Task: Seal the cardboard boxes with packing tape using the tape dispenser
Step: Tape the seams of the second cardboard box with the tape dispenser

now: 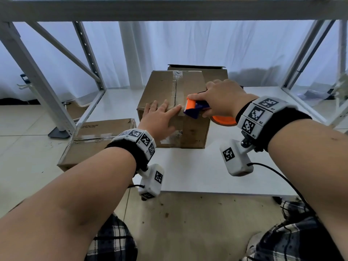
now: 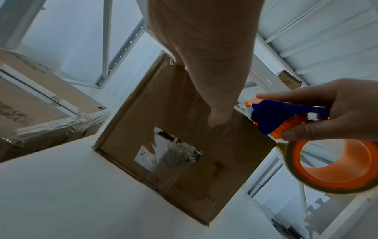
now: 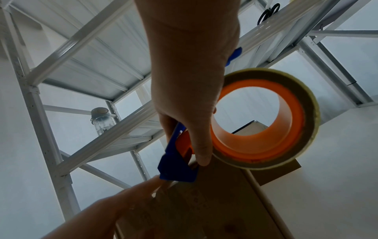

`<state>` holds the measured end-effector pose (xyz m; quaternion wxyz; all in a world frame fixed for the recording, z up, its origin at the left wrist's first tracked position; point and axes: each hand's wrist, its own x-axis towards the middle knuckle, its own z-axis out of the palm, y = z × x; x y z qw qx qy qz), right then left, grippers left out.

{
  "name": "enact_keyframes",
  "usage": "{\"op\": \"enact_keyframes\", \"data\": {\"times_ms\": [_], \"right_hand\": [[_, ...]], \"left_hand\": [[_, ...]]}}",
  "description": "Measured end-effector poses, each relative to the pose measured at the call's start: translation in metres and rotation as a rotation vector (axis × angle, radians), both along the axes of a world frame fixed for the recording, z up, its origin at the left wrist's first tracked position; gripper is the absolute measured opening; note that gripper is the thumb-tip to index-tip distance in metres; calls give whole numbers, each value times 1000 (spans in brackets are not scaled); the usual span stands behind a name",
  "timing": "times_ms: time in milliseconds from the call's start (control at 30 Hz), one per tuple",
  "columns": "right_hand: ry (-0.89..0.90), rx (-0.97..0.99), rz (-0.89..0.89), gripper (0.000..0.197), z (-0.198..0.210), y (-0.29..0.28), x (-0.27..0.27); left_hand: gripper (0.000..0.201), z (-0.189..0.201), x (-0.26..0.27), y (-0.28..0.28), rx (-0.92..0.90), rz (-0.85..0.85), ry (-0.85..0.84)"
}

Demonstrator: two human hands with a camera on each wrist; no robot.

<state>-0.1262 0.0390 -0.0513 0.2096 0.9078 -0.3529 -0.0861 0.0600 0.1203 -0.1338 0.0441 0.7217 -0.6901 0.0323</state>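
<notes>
A brown cardboard box point(image 1: 162, 87) stands on the white shelf point(image 1: 197, 172), with tape running along its centre seam. My left hand point(image 1: 160, 117) lies flat on the box's near top edge, fingers straight, pressing the tape end. My right hand point(image 1: 222, 100) grips the blue and orange tape dispenser point(image 1: 195, 108), whose blade end sits at the box's front top edge beside my left fingertips. The tape roll point(image 2: 335, 166) with its orange core hangs off the box's right side. The front face of the box point(image 2: 184, 155) carries a torn white label.
A second box point(image 1: 212, 74) stands behind the first. A taped box point(image 1: 94, 142) sits on the floor to the left of the shelf. White metal shelf posts point(image 1: 33, 80) frame both sides. A clear bottle point(image 3: 102, 121) stands on a neighbouring shelf.
</notes>
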Motion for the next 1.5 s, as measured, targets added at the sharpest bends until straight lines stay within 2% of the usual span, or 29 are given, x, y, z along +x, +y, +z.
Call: {"op": "enact_keyframes", "data": {"times_ms": [233, 400, 867, 1167, 1300, 1500], "right_hand": [[50, 72, -66, 88, -2, 2, -1], [-19, 89, -70, 81, -5, 0, -5], [-87, 77, -36, 72, -4, -2, -12], [-77, 111, -116, 77, 8, -12, -41], [-40, 62, -105, 78, 3, -10, -40], [-11, 52, -91, 80, -4, -15, -35]], "left_hand": [[64, 3, -4, -2, -21, -4, 32], [64, 2, -6, -5, -73, -102, 35], [59, 1, -6, -3, -130, -93, 39], [52, 2, -10, -2, -173, -63, 50], [51, 6, -12, -2, -160, -55, 32], [58, 4, -23, -6, -148, -59, -12]]}}
